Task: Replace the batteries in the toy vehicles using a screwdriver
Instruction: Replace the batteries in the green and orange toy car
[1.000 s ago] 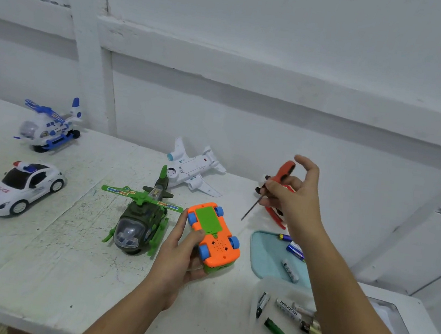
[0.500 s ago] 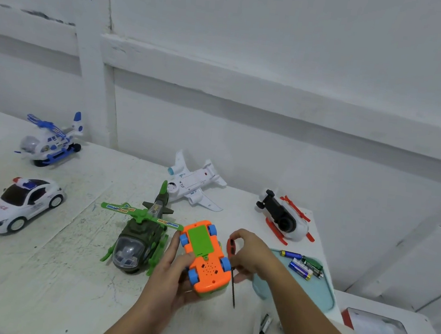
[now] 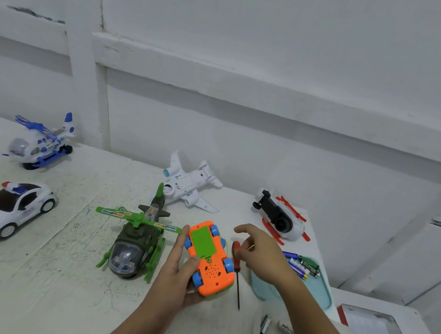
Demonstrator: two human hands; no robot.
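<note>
Two hands working: left hand point(image 3: 178, 272) is gripping the upturned orange car point(image 3: 209, 257); right hand point(image 3: 261, 252), fingers spread, is hovering beside the screwdriver point(image 3: 237, 269) lying lengthwise alongside.

The orange toy car point(image 3: 209, 260) lies upside down, green battery cover point(image 3: 202, 241) shut; blue wheels up. The red-handled screwdriver point(image 3: 237, 270) lies beside it, tip toward the camera.
</note>
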